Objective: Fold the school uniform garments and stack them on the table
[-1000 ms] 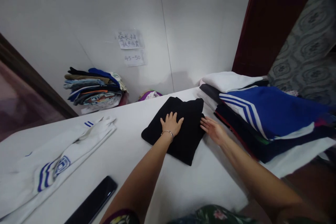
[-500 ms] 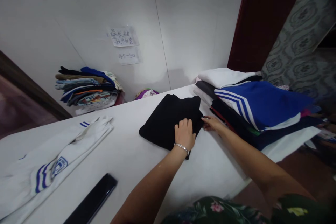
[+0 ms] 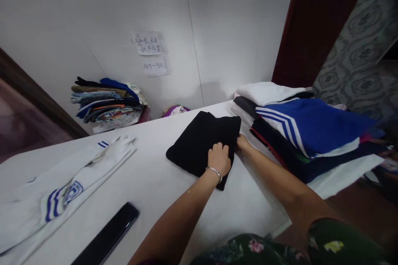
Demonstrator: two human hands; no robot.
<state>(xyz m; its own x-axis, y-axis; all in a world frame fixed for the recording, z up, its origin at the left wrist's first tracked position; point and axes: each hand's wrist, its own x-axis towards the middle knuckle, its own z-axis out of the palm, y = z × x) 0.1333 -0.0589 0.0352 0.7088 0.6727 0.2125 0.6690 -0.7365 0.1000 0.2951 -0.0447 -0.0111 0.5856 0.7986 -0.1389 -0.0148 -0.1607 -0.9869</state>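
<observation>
**Both hands on the folded black garment**

On the white table (image 3: 149, 182), towards its far right part, your folded black garment (image 3: 199, 140) lies flat as a compact, roughly square packet, one corner pointing back at you. Your left hand (image 3: 219, 159) rests on its near right portion with the fingers curled over the cloth, knuckles up, so the weight of the hand pins the layers and keeps the fold from springing open. A thin bracelet (image 3: 214, 170) sits at that wrist.

Your right hand (image 3: 241, 143) meets the garment's right edge, just beside the left hand. Its fingers are hidden against the dark fabric, so you cannot tell whether they pinch the edge or only press on it; they seem tucked at or under the hem.

Just right of the garment, nearly touching it, stands a stack of folded clothes (image 3: 298, 132) with a blue, white-striped piece on top and a white one at the far end. A second, smaller pile (image 3: 107, 103) sits against the far wall, below two paper notes (image 3: 151, 43). Well apart on the left lies a white garment with blue stripes (image 3: 65, 186), loosely laid out rather than folded, and near you a dark phone (image 3: 108, 234) lies flat at the table's edge.
</observation>
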